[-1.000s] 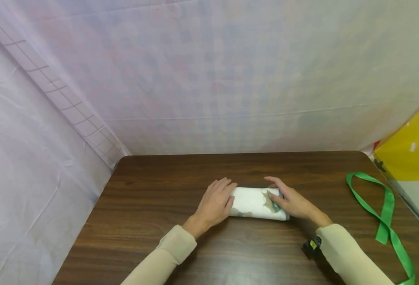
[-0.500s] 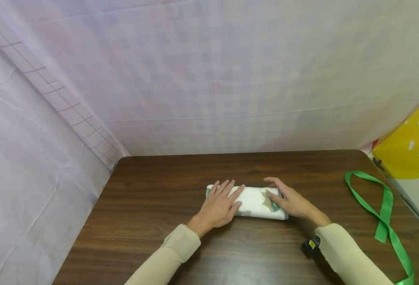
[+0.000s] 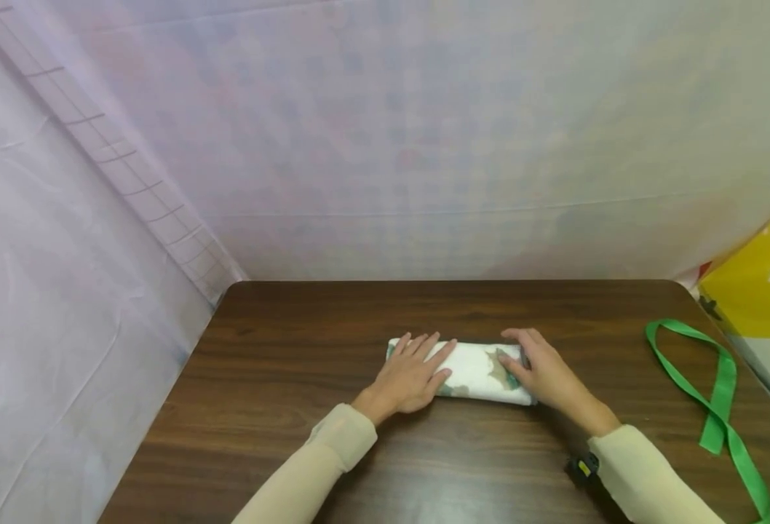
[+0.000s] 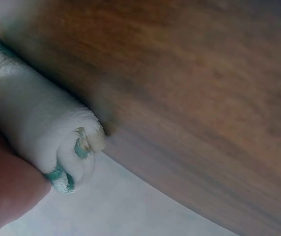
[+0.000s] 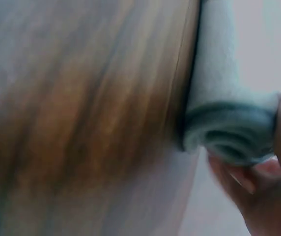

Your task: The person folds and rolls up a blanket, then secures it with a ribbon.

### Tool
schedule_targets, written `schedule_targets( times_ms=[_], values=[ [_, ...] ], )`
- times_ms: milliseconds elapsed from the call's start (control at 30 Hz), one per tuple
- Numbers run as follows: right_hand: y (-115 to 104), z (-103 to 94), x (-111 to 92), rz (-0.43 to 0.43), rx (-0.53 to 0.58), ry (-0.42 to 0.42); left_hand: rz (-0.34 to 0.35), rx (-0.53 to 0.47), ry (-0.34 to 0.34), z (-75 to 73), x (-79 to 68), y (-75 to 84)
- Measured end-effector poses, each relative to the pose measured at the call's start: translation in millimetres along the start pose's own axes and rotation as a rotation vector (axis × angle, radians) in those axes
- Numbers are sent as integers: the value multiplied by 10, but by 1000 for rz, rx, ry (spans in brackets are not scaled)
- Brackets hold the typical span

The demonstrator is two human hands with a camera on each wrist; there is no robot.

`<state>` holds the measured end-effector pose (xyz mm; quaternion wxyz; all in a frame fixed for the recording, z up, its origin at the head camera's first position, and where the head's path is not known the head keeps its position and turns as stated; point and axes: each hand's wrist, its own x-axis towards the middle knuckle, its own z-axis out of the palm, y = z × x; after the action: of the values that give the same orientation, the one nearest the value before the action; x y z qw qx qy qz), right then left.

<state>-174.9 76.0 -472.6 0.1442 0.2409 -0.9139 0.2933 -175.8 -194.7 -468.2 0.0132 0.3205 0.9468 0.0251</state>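
"How are the hands?"
"The left hand (image 3: 406, 380) rests, fingers spread, on the towel (image 3: 466, 370); the right hand (image 3: 553, 376) grips its end."
"Progress?"
"Beneath both, rolling looks finished; right of the right hand, the green ribbon (image 3: 724, 382) lies loose, untouched."

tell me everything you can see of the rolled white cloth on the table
The rolled white cloth looks like soft, towel-like fabric with grey-green and brownish patches. Curled layers show at both ends, the right one edged in grey-green. It lies sideways on the brown table, the left hand spread over its left part, the right hand holding its right end.
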Motion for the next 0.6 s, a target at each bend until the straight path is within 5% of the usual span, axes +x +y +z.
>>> schedule_targets(
  times_ms=[167,267,467,600],
  values=[
    [-188,-36,35,-248,-228,94,-16,-7,-29,-27,5,1],
    [-322,-42,39,-337,-244,37,-25,-10,-44,-36,9,1],
    [-422,1,-41,-246,-294,-233,-23,-11,-60,-38,23,3],
    [-382,38,-57,-187,-343,-341,-23,-26,-59,-48,16,-2]
  ],
)
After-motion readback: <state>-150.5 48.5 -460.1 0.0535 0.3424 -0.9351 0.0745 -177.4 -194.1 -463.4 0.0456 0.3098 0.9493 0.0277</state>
